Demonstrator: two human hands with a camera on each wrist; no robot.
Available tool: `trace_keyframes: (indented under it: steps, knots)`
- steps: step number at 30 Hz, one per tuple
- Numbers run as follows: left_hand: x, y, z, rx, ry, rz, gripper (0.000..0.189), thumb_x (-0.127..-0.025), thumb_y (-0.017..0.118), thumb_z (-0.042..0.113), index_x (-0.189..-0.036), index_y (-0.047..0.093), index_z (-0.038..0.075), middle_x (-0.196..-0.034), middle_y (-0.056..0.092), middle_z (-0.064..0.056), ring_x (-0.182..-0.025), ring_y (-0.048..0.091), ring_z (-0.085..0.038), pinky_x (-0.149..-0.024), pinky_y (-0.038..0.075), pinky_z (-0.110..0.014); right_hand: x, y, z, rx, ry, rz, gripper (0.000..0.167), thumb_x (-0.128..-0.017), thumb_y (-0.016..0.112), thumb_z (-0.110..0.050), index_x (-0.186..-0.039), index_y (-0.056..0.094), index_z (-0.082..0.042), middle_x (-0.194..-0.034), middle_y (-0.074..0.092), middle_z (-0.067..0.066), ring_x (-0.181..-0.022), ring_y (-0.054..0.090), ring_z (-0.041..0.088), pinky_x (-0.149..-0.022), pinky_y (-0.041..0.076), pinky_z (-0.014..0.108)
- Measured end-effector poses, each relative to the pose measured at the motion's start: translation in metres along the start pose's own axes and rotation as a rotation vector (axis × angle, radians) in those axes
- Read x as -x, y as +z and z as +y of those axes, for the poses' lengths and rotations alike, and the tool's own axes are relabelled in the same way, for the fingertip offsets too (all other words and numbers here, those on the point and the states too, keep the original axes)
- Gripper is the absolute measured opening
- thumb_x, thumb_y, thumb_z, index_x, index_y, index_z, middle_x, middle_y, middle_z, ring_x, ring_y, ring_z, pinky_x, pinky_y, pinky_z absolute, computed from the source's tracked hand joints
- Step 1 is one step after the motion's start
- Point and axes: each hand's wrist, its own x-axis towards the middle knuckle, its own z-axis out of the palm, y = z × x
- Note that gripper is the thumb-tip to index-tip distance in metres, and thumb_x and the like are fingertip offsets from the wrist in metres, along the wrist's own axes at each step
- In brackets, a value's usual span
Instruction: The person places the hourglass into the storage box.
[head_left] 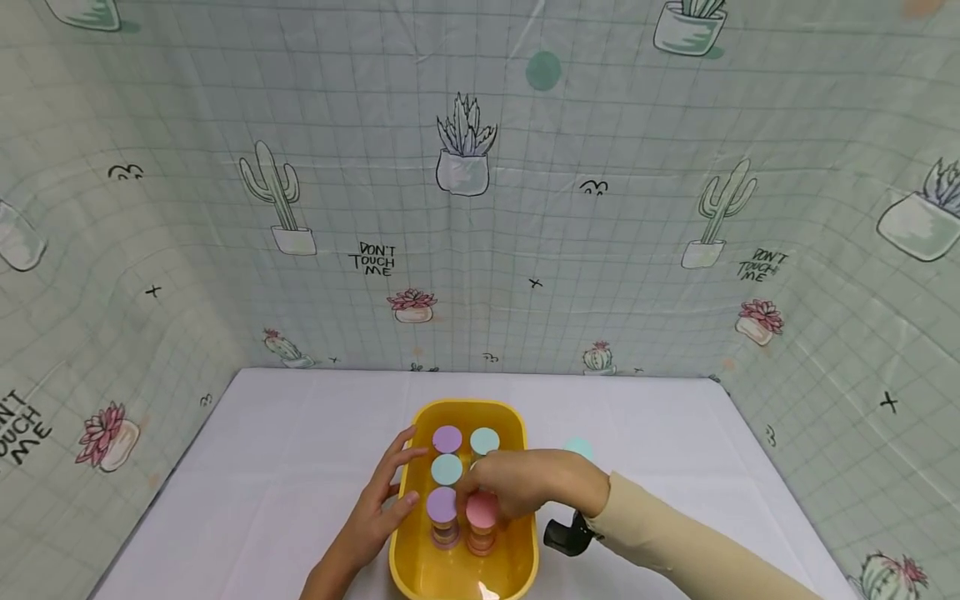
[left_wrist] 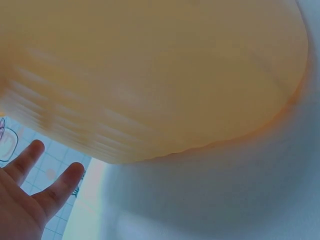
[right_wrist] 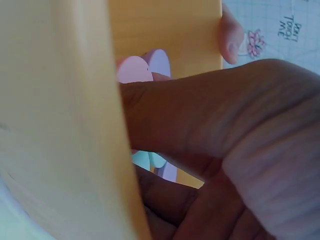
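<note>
A yellow bin [head_left: 401,567] holds several small cylinders with round pastel caps. Down its left side run a purple-capped cylinder [head_left: 447,439], a teal-capped one [head_left: 447,469] and another purple-capped one [head_left: 442,505]. On the right are a teal-capped cylinder [head_left: 484,439] at the back and a pink-capped one [head_left: 482,510] nearer me. Between these two, my right hand [head_left: 517,482] reaches in with curled fingers and grips a cylinder mostly hidden beneath it. My left hand [head_left: 378,504] rests with spread fingers along the bin's left rim.
A teal round-capped piece [head_left: 579,449] is on the white table [head_left: 300,450], right of the bin and partly behind the right hand. A black wrist device [head_left: 570,533] hangs below the right sleeve. Cactus-printed cloth [head_left: 525,233] walls the back and sides.
</note>
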Motion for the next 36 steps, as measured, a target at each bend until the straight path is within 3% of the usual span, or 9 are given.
trace_keyframes:
  steps: [9, 17, 22, 26, 29, 32, 36]
  knots:
    - [0.001, 0.000, -0.001, -0.013, 0.007, 0.001, 0.048, -0.100, 0.052, 0.010, -0.147, 0.049, 0.023, -0.171, 0.024, -0.007, -0.142, 0.026, 0.012, -0.093, 0.049, -0.044, 0.001, 0.004, 0.000, 0.038, 0.011, 0.002, 0.023, -0.087, 0.079, -0.006, -0.107, 0.078, -0.018, -0.094, 0.071, -0.016, -0.083, 0.056, 0.000, -0.083, 0.048, 0.013]
    - [0.002, -0.001, -0.001, -0.017, -0.004, -0.003, 0.048, -0.100, 0.052, 0.011, -0.147, 0.049, 0.025, -0.171, 0.024, -0.007, -0.143, 0.027, 0.009, -0.094, 0.050, -0.043, 0.002, 0.004, 0.000, 0.007, 0.013, 0.015, 0.022, -0.087, 0.080, -0.007, -0.106, 0.078, -0.019, -0.096, 0.072, -0.017, -0.085, 0.058, -0.001, -0.086, 0.048, 0.014]
    - [0.000, -0.001, 0.001, -0.006, -0.013, -0.007, 0.048, -0.100, 0.053, 0.012, -0.146, 0.049, 0.025, -0.171, 0.024, -0.007, -0.148, 0.030, -0.006, -0.094, 0.047, -0.052, 0.002, 0.004, 0.001, 0.005, 0.027, 0.022, 0.027, -0.086, 0.080, -0.003, -0.107, 0.078, -0.020, -0.097, 0.072, -0.017, -0.086, 0.058, -0.001, -0.087, 0.049, 0.015]
    - [0.000, -0.001, 0.002, -0.003, -0.023, -0.005, 0.048, -0.100, 0.053, 0.013, -0.146, 0.049, 0.024, -0.171, 0.023, -0.008, -0.151, 0.031, -0.031, -0.093, 0.046, -0.055, 0.005, 0.000, 0.002, -0.035, 0.037, 0.046, 0.031, -0.087, 0.079, 0.000, -0.110, 0.078, -0.020, -0.104, 0.073, -0.016, -0.091, 0.061, -0.001, -0.087, 0.051, 0.016]
    - [-0.001, -0.001, 0.001, -0.005, -0.032, -0.007, 0.048, -0.100, 0.053, 0.013, -0.147, 0.049, 0.023, -0.171, 0.023, -0.008, -0.150, 0.029, -0.045, -0.094, 0.046, -0.055, 0.013, -0.008, 0.001, -0.109, 0.043, 0.087, 0.030, -0.090, 0.076, -0.002, -0.116, 0.076, -0.017, -0.113, 0.074, -0.012, -0.097, 0.066, 0.002, -0.087, 0.053, 0.018]
    - [-0.001, -0.001, 0.001, -0.006, -0.041, -0.009, 0.048, -0.100, 0.053, 0.014, -0.147, 0.049, 0.023, -0.171, 0.022, -0.009, -0.150, 0.028, -0.050, -0.094, 0.046, -0.055, 0.024, -0.015, 0.004, -0.201, 0.056, 0.164, 0.028, -0.093, 0.073, -0.006, -0.120, 0.074, -0.013, -0.119, 0.074, -0.005, -0.100, 0.069, 0.008, -0.086, 0.056, 0.022]
    - [-0.001, 0.000, 0.002, -0.003, -0.056, -0.006, 0.048, -0.099, 0.053, 0.015, -0.146, 0.049, 0.023, -0.171, 0.022, -0.009, -0.150, 0.028, -0.051, -0.094, 0.046, -0.055, 0.042, -0.016, 0.016, -0.265, 0.057, 0.357, 0.027, -0.096, 0.071, -0.012, -0.123, 0.071, -0.009, -0.120, 0.074, 0.004, -0.102, 0.071, 0.017, -0.086, 0.058, 0.026]
